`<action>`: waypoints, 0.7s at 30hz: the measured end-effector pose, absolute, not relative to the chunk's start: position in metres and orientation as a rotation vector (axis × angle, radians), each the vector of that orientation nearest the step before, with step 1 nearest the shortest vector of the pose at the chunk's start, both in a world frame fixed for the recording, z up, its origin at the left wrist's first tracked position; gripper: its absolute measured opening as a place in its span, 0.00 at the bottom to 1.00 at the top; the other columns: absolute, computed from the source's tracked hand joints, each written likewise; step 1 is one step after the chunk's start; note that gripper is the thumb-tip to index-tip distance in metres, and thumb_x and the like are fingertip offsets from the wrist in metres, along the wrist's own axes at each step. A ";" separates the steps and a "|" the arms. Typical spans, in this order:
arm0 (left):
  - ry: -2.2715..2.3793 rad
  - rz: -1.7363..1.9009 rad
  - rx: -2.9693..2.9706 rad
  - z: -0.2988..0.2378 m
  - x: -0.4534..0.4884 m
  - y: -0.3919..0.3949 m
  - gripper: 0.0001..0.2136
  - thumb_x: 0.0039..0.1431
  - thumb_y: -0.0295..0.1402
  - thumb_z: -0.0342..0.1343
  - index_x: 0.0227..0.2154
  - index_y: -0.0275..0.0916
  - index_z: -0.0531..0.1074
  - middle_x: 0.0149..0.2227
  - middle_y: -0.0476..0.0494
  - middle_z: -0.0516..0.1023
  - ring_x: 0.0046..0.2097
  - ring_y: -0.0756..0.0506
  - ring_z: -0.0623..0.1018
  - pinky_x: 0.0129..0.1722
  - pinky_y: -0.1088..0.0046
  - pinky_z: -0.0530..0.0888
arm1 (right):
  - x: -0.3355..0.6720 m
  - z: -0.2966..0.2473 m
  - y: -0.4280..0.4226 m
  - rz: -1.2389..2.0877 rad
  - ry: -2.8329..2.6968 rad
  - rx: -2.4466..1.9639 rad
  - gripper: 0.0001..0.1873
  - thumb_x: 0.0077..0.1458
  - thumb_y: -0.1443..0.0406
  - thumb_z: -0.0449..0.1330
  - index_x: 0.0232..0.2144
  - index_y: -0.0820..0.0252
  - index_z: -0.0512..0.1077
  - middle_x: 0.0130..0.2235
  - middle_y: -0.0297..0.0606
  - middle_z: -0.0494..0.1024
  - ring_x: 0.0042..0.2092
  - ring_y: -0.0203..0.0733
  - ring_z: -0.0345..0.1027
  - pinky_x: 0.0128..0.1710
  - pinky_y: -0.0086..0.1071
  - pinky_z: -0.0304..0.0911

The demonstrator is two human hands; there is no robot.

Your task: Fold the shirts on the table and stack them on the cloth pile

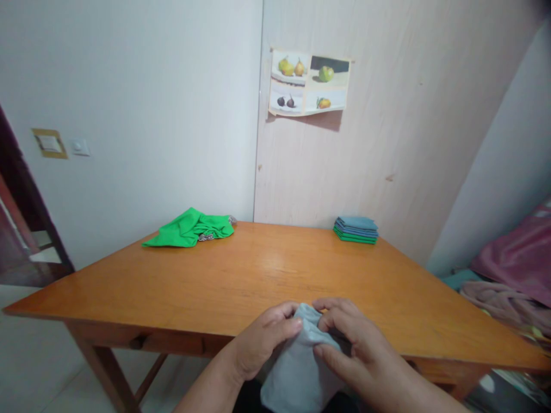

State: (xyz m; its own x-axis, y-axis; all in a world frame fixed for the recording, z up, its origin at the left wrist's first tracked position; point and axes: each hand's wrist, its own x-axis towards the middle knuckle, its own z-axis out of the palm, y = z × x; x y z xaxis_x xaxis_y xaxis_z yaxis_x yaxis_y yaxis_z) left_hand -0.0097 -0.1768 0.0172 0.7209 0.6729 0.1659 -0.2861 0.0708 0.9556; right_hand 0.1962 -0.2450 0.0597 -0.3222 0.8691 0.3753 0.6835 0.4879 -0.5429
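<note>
A pale grey-blue cloth (295,367) hangs over the near edge of the wooden table (241,275). My left hand (262,344) pinches its upper left part, fingers curled closed. My right hand (353,344) grips its upper right part between thumb and fingers. Both hands meet at the top of the cloth. A crumpled green cloth (191,228) lies at the far left of the table. A stack of folded blue and green cloths (357,229) sits at the far right, by the wall.
The table stands against a white wall and a pale wooden panel carrying a fruit picture (307,83). Pink and mauve bedding (514,269) lies to the right. A dark door frame (26,218) is at the left.
</note>
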 end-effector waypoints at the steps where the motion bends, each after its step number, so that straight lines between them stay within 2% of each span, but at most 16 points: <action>1: 0.383 0.768 1.300 0.017 -0.009 -0.176 0.16 0.63 0.43 0.56 0.45 0.34 0.74 0.42 0.42 0.76 0.43 0.44 0.74 0.43 0.70 0.68 | 0.196 0.060 -0.246 0.383 -2.105 -1.275 0.04 0.55 0.66 0.60 0.34 0.55 0.68 0.52 0.41 0.72 0.56 0.48 0.65 0.53 0.41 0.63; 3: 0.429 0.775 1.281 0.017 -0.007 -0.174 0.14 0.64 0.42 0.56 0.41 0.34 0.75 0.38 0.43 0.76 0.39 0.46 0.73 0.41 0.71 0.67 | 0.195 0.060 -0.247 0.393 -2.111 -1.281 0.04 0.55 0.66 0.60 0.35 0.55 0.69 0.54 0.42 0.71 0.57 0.48 0.65 0.54 0.41 0.63; 6: 0.455 0.739 1.277 0.018 -0.004 -0.173 0.15 0.63 0.42 0.57 0.42 0.34 0.75 0.35 0.45 0.75 0.35 0.48 0.71 0.37 0.73 0.66 | 0.196 0.056 -0.248 0.396 -2.103 -1.279 0.05 0.55 0.66 0.61 0.35 0.55 0.69 0.55 0.43 0.71 0.59 0.48 0.63 0.55 0.42 0.62; 12: 0.499 0.809 1.520 0.021 -0.003 -0.175 0.17 0.65 0.45 0.55 0.44 0.36 0.76 0.37 0.45 0.74 0.38 0.47 0.70 0.42 0.73 0.66 | 0.198 0.052 -0.248 0.341 -2.101 -1.255 0.05 0.54 0.66 0.61 0.35 0.54 0.70 0.58 0.42 0.71 0.63 0.50 0.58 0.59 0.46 0.58; 18: 0.484 0.813 1.582 0.022 -0.004 -0.176 0.18 0.68 0.46 0.50 0.47 0.37 0.76 0.41 0.44 0.76 0.44 0.44 0.72 0.48 0.68 0.66 | 0.194 0.052 -0.246 0.409 -2.021 -1.288 0.03 0.54 0.67 0.59 0.33 0.54 0.69 0.49 0.42 0.76 0.58 0.51 0.65 0.53 0.43 0.64; 20: 0.453 0.814 1.576 0.022 -0.005 -0.178 0.21 0.68 0.49 0.48 0.48 0.36 0.75 0.42 0.42 0.75 0.44 0.43 0.72 0.48 0.68 0.67 | 0.192 0.051 -0.245 0.435 -2.008 -1.282 0.04 0.54 0.68 0.59 0.33 0.54 0.68 0.46 0.40 0.77 0.53 0.48 0.69 0.49 0.40 0.65; 21: 0.423 0.805 1.568 0.022 -0.005 -0.178 0.23 0.65 0.51 0.51 0.49 0.36 0.74 0.43 0.42 0.75 0.45 0.43 0.72 0.47 0.68 0.67 | 0.192 0.050 -0.245 0.440 -2.002 -1.280 0.04 0.54 0.68 0.59 0.33 0.55 0.68 0.45 0.40 0.77 0.51 0.47 0.70 0.48 0.39 0.66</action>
